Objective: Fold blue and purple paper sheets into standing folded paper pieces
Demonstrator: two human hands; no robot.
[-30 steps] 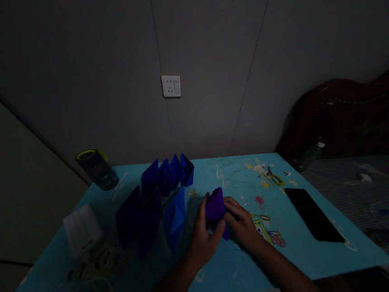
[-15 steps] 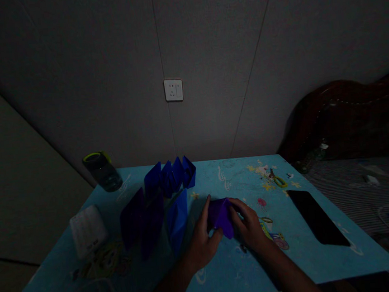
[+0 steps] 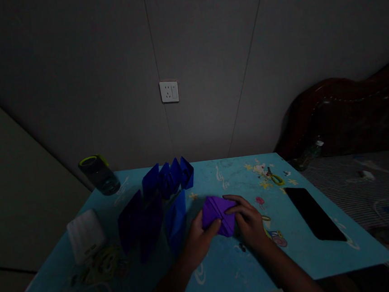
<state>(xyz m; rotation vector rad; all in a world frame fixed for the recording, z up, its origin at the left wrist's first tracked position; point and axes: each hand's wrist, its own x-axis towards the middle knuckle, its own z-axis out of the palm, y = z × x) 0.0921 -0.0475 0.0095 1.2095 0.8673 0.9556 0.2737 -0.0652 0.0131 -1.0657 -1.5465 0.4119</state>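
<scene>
A folded piece of purple origami paper (image 3: 217, 210) is held just above the blue table, its creased flat face turned up toward me. My left hand (image 3: 202, 231) grips its left side, thumb lying across the front edge. On the right side, my right hand (image 3: 246, 214) has its fingers on the upper face, bent over the right corner; its thumb is mostly hidden. Left of my hands stand a light blue folded paper piece (image 3: 176, 220) and darker purple folded pieces (image 3: 142, 225). Behind them is a row of several dark blue folded pieces (image 3: 168, 178).
The patterned table (image 3: 226, 270) meets a grey wall with a socket (image 3: 169, 92). On the left are a tilted dark bottle (image 3: 102, 177), a white box-shaped device (image 3: 86, 235) and a cable. On the right lie a black phone-like slab (image 3: 314, 212) and yellow-handled scissors (image 3: 277, 179).
The purple paper has been turned from a peaked, edge-up position to show its flat folded face. My right fingers have shifted onto its top. The camera view has moved slightly right.
</scene>
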